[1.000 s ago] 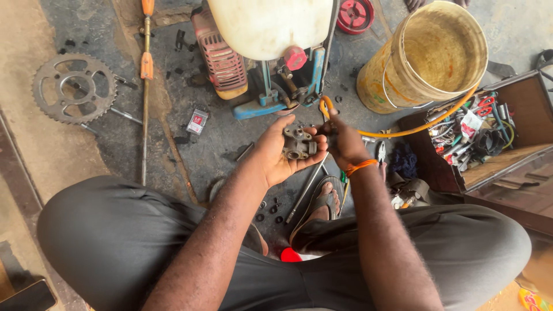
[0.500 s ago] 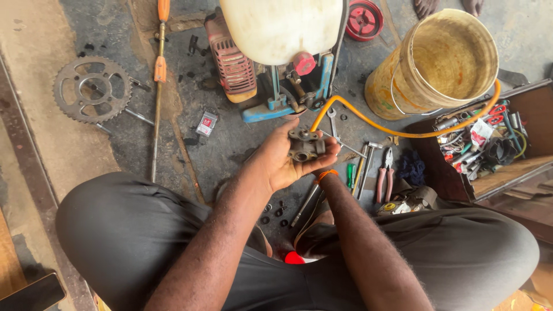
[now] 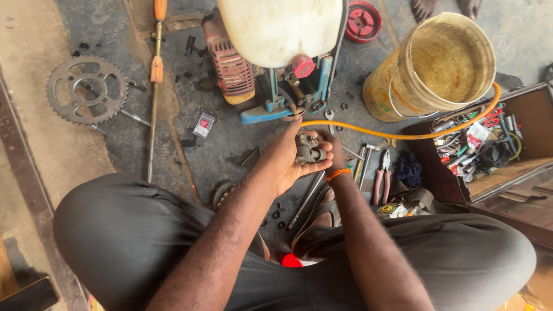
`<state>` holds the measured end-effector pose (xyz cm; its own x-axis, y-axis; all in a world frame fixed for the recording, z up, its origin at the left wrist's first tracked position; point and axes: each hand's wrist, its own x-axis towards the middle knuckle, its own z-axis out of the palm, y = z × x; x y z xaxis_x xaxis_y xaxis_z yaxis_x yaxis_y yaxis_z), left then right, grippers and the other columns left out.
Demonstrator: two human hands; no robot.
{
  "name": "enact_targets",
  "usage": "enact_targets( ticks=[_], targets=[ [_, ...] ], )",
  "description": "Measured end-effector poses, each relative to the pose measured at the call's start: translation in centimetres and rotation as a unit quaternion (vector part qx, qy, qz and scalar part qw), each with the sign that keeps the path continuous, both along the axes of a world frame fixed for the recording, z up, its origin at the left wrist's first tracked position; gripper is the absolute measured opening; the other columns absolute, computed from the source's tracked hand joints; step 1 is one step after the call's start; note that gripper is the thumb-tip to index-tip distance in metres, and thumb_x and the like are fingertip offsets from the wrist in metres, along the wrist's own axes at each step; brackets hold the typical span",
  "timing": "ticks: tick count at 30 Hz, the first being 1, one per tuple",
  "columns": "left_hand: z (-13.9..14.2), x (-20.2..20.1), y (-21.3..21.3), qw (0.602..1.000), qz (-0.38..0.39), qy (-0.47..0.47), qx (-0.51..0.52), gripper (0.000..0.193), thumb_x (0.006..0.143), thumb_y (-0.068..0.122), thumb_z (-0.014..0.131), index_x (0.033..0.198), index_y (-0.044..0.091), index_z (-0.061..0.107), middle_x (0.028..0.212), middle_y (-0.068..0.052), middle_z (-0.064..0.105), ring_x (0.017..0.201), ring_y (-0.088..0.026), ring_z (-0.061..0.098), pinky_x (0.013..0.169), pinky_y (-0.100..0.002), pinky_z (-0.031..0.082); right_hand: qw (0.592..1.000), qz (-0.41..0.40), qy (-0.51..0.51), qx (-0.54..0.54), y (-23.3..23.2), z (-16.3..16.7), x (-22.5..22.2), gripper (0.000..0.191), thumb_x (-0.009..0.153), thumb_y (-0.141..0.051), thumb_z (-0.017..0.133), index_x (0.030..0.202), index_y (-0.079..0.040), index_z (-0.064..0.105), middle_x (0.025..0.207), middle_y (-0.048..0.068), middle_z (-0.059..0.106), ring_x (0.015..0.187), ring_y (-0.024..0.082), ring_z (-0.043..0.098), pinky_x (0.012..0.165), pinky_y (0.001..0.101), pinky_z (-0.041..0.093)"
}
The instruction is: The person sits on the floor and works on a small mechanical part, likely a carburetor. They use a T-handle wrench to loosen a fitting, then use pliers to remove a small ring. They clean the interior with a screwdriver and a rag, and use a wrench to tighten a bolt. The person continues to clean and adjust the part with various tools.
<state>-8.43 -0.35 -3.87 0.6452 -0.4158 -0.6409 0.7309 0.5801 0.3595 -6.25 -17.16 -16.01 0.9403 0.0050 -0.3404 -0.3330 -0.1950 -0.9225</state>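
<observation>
Your left hand (image 3: 285,158) cupped a small grey metal part (image 3: 308,148), fingers clamped around it. Your right hand (image 3: 333,151), at its 3 o'clock, sat mostly hidden; I could not tell its fingers' state. A yellow bucket (image 3: 403,92) stood at 2 o'clock.

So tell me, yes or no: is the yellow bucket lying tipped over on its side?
No: the yellow bucket stands upright on the ground, its open mouth facing up, beside the wooden toolbox.

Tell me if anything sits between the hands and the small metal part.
Nothing visible does. The left hand already cups the metal part in its palm, and the right hand reaches in from below, its fingers mostly hidden behind the part. The orange hose runs just above, apart from both.
</observation>
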Motion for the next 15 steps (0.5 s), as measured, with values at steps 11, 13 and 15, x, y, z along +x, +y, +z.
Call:
enact_targets(
  ticks=[11,13,15],
  targets=[
    [3.7,-0.1,0.3,0.959,-0.047,-0.151,0.234,0.055,0.102,0.055,0.044,0.116,0.004,0.057,0.092,-0.01,0.067,0.073,-0.017,0.067,0.064,-0.034,0.062,0.957,0.228,-0.137,-0.115,-1.0,19.8,-0.9,0.035,0.102,-0.015,0.061,0.134,0.0,0.063,0.123,0.011,0.073,0.114,0.021,0.066,0.097,0.035,0.053],
    [5.3,-0.3,0.4,0.939,-0.052,-0.197,0.276,0.056,0.1,0.055,0.045,0.119,0.004,0.058,0.098,-0.007,0.067,0.078,-0.015,0.068,0.063,-0.032,0.062,0.944,0.237,-0.143,-0.18,-0.5,22.3,-2.6,0.039,0.098,-0.019,0.064,0.134,-0.003,0.061,0.121,0.011,0.073,0.111,0.021,0.071,0.094,0.0351,0.057],
    [6.9,-0.9,0.6,0.915,-0.048,-0.241,0.321,0.055,0.099,0.054,0.047,0.122,0.005,0.056,0.104,-0.005,0.065,0.084,-0.013,0.068,0.062,-0.031,0.063,0.935,0.241,-0.154,-0.209,0.2,23.7,-4.1,0.044,0.095,-0.021,0.067,0.135,-0.004,0.059,0.122,0.012,0.072,0.109,0.023,0.073,0.092,0.0365,0.058]
  ],
)
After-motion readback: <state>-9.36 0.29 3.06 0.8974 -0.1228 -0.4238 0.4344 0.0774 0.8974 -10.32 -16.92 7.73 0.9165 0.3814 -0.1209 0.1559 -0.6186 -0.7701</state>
